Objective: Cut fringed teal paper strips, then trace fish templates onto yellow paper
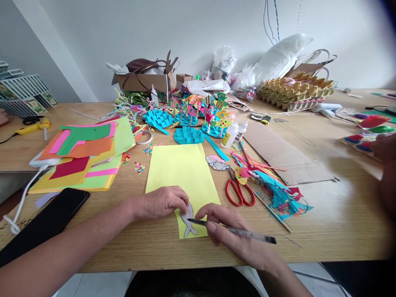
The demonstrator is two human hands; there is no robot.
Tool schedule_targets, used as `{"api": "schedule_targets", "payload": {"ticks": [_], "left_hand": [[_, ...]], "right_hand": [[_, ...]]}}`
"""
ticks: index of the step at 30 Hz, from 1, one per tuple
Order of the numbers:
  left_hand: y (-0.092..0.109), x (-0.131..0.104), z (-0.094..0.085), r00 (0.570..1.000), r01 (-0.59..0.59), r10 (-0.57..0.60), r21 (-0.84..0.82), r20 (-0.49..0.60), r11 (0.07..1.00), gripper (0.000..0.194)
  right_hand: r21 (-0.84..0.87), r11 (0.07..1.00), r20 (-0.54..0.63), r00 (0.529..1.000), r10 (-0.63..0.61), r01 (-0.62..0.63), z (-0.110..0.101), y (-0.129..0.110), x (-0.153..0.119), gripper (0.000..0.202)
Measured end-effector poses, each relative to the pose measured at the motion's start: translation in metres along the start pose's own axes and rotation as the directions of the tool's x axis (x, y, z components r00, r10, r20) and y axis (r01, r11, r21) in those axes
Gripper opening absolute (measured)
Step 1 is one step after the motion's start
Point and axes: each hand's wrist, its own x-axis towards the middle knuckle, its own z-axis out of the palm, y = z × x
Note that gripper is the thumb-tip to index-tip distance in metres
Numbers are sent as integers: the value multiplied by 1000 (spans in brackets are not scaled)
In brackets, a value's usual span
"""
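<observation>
1. Fish: lay on the near part of the yellow sheet, grey, with its upper end partly hidden under fingers and its forked tail turned to the near side.
2. Left hand: rested over the sheet, with fingers bent and fingertips touching the upper end of the fish. Was not possible to tell pressing from pinching.
3. Right hand: gripped the pen between thumb and fingers. Pointed its tip leftwards, at the body of the fish; could not tell surely about contact.
4. Right of the sheet: lay scissors with red handles, apart from both hands, just below a second fish. Near them were also placed a thin stick and a heap of coloured scraps.
5. Farther to the right: lay flat a piece of cardboard.
6. Beyond the sheet: stood two glue bottles side by side, near blue woven paper.
7. Left of the sheet: were piled coloured papers, with a black phone nearer, by the left forearm.
</observation>
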Motion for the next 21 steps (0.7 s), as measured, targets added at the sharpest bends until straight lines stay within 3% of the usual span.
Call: {"api": "schedule_targets", "payload": {"ticks": [3,9,21], "left_hand": [[0,1,1,1000,0,0,-9,-4,1000,27],[4,2,4,999,18,-17,32,-29,999,21],[3,5,8,999,41,-40,62,-23,997,18]], "right_hand": [[-36,999,59,998,19,-17,8,1,5,20],[-102,992,-59,996,69,-75,24,11,17,11],[-161,987,-119,993,9,-29,36,15,25,9]]}}
